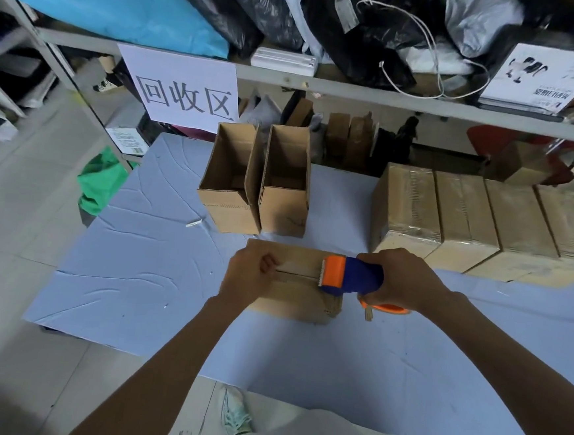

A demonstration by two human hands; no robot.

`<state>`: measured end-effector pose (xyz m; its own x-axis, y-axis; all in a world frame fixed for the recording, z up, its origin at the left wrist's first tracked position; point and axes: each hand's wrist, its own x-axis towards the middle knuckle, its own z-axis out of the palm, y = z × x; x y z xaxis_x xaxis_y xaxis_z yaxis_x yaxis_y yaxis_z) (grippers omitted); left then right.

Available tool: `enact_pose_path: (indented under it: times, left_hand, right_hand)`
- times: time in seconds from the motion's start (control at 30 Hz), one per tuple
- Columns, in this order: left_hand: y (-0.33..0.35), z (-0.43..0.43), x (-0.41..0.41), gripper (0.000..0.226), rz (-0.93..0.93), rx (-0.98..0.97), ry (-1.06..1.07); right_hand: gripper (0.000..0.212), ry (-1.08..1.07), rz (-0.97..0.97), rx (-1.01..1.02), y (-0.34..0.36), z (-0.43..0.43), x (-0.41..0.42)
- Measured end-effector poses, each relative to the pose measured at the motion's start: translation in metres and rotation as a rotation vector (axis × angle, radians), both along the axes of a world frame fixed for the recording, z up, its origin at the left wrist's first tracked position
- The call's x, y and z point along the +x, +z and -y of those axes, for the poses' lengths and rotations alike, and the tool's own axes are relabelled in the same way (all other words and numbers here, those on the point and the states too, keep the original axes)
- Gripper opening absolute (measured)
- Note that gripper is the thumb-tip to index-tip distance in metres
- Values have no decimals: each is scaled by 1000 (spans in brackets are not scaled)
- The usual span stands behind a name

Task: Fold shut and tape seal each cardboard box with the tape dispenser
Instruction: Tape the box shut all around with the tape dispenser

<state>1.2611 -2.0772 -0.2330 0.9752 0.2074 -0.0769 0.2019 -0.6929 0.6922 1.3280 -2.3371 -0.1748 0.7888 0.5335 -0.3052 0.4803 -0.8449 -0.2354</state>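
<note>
A closed cardboard box (298,293) lies on the blue table sheet (138,260) in front of me. My left hand (248,274) sits curled on the box's left end, pressing down on the flaps. My right hand (401,279) grips the blue and orange tape dispenser (351,275), whose orange blade end rests on the box's top seam. A strip of tape runs along the seam between the dispenser and my left hand. Two open boxes (257,180) stand upright behind. Several taped boxes (484,219) sit in a row at the right.
A metal shelf (323,83) loaded with black and blue bags crosses above the table, with a white paper sign (182,89) hanging from it. Green cloth (99,182) lies on the floor at left. My shoe (236,412) shows below the table edge.
</note>
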Motion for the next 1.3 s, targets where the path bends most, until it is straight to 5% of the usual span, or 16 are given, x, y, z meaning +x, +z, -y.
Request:
enact_pose_path:
  times: [0.27, 1.13, 1.3]
  left_hand:
    - [0, 54, 11, 20, 75, -260, -142]
    - [-14, 69, 14, 24, -9, -182, 26]
    - [-5, 98, 19, 30, 70, -179, -227]
  right_hand:
    - [64, 19, 4, 15, 2, 0, -2]
    - [58, -30, -169, 205, -23, 65, 2]
    - [65, -65, -175, 194, -31, 64, 1]
